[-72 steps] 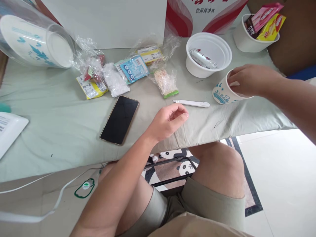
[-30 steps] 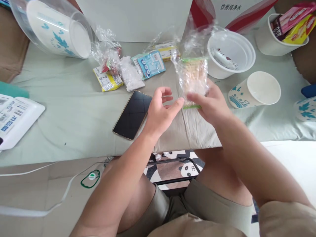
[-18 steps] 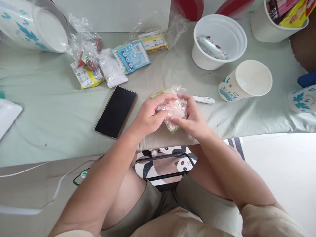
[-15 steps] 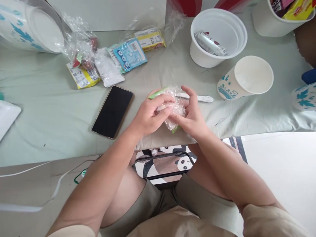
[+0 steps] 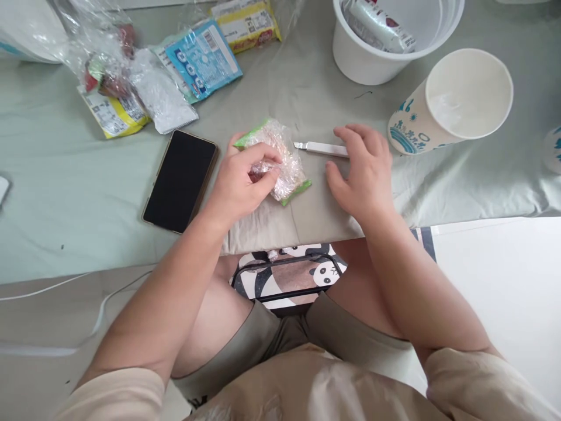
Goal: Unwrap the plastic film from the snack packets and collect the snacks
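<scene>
My left hand [image 5: 245, 178] is closed on a crinkled clear-plastic packet [image 5: 287, 161] with bright green edges, fingers and thumb pinching its near side just above the cloth. What lies inside the packet cannot be made out. To its right, a slim white utility knife [image 5: 322, 148] rests on the table, its blade end toward the packet. Over the knife's handle end is my right hand [image 5: 362, 166], fingers apart and thumb spread, holding nothing; the handle's end is hidden behind the fingers. Whether they touch the knife I cannot tell.
A dark phone [image 5: 180, 181] lies left of my left hand. Behind it are a blue packet [image 5: 204, 58], yellow packets [image 5: 248, 26] and clear bags. A white tub [image 5: 372, 64] holds a silvery wrapped item; a paper cup [image 5: 451, 105] stands at right. The table's front edge is close.
My right hand has let go of the packet and moved right to the knife, fingers spreading. My left hand keeps the packet and has shifted slightly left. The view has moved nearer the table.
</scene>
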{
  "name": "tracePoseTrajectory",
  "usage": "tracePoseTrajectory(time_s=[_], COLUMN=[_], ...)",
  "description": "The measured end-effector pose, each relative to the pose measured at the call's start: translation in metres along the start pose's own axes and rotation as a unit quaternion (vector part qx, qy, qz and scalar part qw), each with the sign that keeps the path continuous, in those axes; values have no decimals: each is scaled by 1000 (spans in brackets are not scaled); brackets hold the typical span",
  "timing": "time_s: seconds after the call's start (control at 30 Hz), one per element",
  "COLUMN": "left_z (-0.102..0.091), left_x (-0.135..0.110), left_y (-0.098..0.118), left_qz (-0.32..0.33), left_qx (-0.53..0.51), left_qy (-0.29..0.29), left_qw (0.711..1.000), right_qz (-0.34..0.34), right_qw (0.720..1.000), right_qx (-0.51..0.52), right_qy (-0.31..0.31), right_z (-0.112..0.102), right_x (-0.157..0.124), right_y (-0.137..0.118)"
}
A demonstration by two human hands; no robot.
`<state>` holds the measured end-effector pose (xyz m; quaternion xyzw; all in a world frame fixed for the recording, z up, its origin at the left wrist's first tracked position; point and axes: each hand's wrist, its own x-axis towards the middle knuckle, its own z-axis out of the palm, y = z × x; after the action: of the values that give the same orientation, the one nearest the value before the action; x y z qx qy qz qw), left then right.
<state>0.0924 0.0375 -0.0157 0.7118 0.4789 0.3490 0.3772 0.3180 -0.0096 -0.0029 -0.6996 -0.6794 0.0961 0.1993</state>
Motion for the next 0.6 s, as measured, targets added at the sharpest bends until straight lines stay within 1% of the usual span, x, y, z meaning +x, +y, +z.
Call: tracePoseTrajectory(time_s=[0.07,0.13,0.2,0.27,0.3,0.33,0.4,0.43,0.47,0.5,0.53,0.6], left_z=[0,2,2,2,2,2,3,4,6,8,10,12], left_x=[-2,-5,-6,-7,-7,-6,-6,-7,-7,-7,-7,-7], left_y=[-3,-5,-4,-2,0,2,5,6,7,7,8,8], left_qz=[-7,-19,-23,-15,-9,-4,-6,-11,-16,-21,-25,-31], left_qx=[2,-1,-7,-16,-19,-20,-18,-21,-27,-36,-46,-61], left_qy=[40,60,61,55,51,47,39,37,40,49,61,83], left_qw=[999,998,998,998,998,999,999,999,999,998,997,994], right_qz=[14,29,46,61,67,72,79,82,87,94,103,117], right_qw=[999,999,999,991,977,954,885,848,818,796,783,773], right_qx=[-39,-40,3,116,199,291,455,514,553,576,586,591], right_qy=[-11,-12,7,25,20,3,-64,-102,-136,-162,-182,-198], right_z=[5,8,8,6,5,4,5,6,8,10,12,14], right_x=[3,5,4,2,1,-1,-6,-7,-9,-9,-10,-10], right_y=[6,9,10,5,1,-5,-19,-26,-32,-37,-41,-44])
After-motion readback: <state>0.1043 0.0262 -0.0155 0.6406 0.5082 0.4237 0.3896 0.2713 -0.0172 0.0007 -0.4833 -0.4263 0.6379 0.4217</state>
